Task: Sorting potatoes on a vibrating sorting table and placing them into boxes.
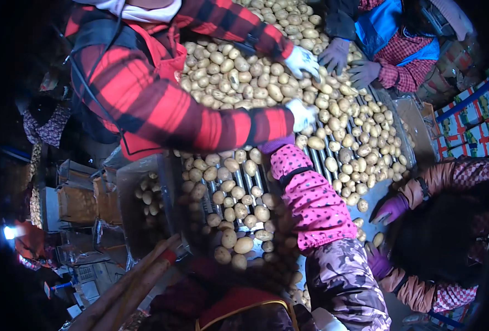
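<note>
My right hand, in a purple glove below a pink spotted sleeve, reaches over the roller conveyor. A co-worker's checked forearm meets it, and my fingers are mostly hidden. Potatoes lie close by, on the metal rollers. My left hand is not in view; deep shadow covers the lower left of the conveyor before me. Two white-gloved hands of that co-worker touch the potato heap. Another person's greyish purple gloves are at the heap's upper right.
At the right, a third co-worker's purple-gloved hands are near loose potatoes at the conveyor's edge. A bin holding potatoes adjoins the left side. A wooden pole slants across the lower left. Printed cartons are stacked far right.
</note>
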A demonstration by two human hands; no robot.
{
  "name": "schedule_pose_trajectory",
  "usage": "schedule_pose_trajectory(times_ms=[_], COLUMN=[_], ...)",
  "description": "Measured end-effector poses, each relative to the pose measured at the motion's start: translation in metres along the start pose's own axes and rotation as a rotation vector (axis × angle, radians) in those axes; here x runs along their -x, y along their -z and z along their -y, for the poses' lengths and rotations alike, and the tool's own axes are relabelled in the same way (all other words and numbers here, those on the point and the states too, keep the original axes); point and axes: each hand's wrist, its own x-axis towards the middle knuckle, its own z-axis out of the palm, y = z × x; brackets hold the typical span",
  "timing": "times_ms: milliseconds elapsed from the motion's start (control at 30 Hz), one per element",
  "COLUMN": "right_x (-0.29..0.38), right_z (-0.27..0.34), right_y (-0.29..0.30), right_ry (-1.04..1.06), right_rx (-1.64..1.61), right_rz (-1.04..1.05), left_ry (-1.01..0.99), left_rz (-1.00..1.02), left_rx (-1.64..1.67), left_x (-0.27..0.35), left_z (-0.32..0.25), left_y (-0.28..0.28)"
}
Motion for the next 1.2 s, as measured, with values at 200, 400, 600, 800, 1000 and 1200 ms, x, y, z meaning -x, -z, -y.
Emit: schedule_pose_trajectory(times_ms=[200, 400, 600, 800, 1000, 1200], right_x=[0.026, 0.125, 0.204, 0.245, 0.282, 0.362], right_z=[-0.049, 0.023, 0.037, 0.022, 0.010, -0.024], right_y=[-0.042, -0.032, -0.050, -0.074, -0.003, -0.014], right_ry=[-0.032, -0.053, -0.136, -0.039, -0.482, -0.422], right_rx=[-0.165, 0.061, -0.164, -0.614, -1.757, -1.041], right_rz=[-0.009, 0.344, 0.170, -0.086, -0.426, -0.456], left_ry=[-0.024, -0.139, -0.172, -0.170, -0.178, -0.135], left_rz=[-0.014, -0.087, -0.102, -0.111, -0.136, -0.104], left_rx=[0.059, 0.065, 0.089, 0.074, 0.061, 0.023], left_x=[-0.017, 0.009, 0.009, 0.002, 0.008, -0.007], left_z=[0.005, 0.002, 0.008, 0.013, 0.003, 0.006], left_y=[0.011, 0.024, 0.028, 0.030, 0.033, 0.031])
